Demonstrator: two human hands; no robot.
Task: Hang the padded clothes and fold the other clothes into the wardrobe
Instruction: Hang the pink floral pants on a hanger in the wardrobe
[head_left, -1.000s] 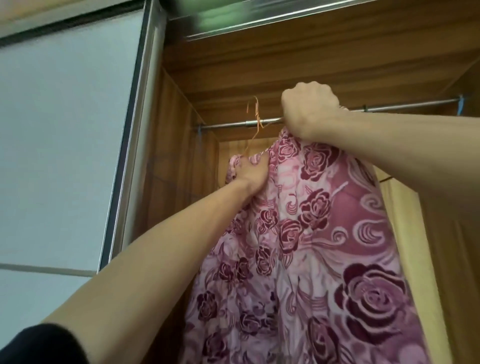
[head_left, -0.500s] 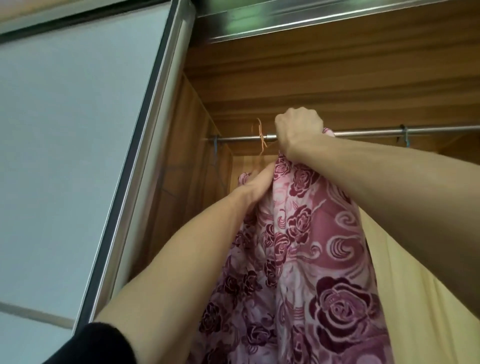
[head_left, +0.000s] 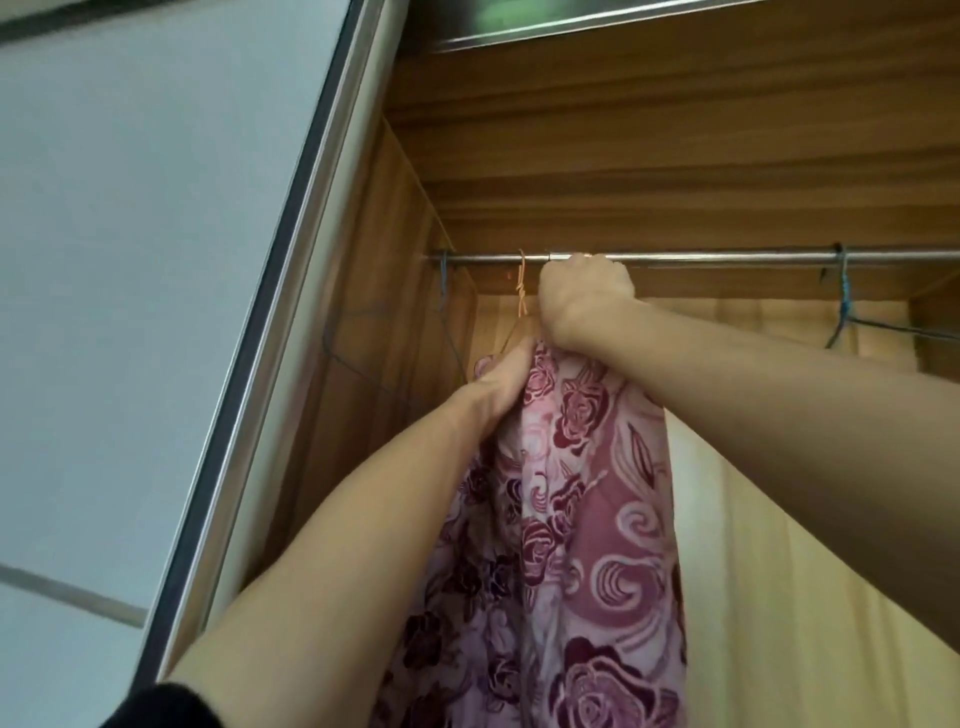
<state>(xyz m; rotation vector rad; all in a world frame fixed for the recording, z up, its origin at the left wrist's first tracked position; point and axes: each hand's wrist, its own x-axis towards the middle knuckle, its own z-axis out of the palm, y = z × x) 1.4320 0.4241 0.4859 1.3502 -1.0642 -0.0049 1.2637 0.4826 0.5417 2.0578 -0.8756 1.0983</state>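
Head view, looking up into the wood-grain wardrobe (head_left: 649, 130). The right hand (head_left: 584, 296) is up at the horizontal silver metal rail (head_left: 727, 256), fist clenched on the top of the pink garment with dark red rose print (head_left: 587, 493), knuckles right against the rail. What sits inside that fist, hook or only cloth, cannot be made out.

Just below and to the left of it, the left hand (head_left: 501, 382) is pushed into the garment's upper left edge, fingers buried in the folds and gripping the cloth. The garment hangs straight down from both hands, filling the space between the two forearms.

Just left of the right hand, a thin orange wire hanger hook (head_left: 521, 283) is looped over the rail, its twisted neck running down behind the left hand's fingertips. Further left, at the rail's end by the wardrobe's side panel, hangs a dark blue wire hanger (head_left: 447, 317). Well off to the right of the right hand, another blue wire hanger (head_left: 844, 296) sits on the rail.

Behind the right forearm hangs a pale yellow cloth (head_left: 779, 597). Far left of both hands stands the pale grey sliding door with a silver metal frame (head_left: 130, 312).
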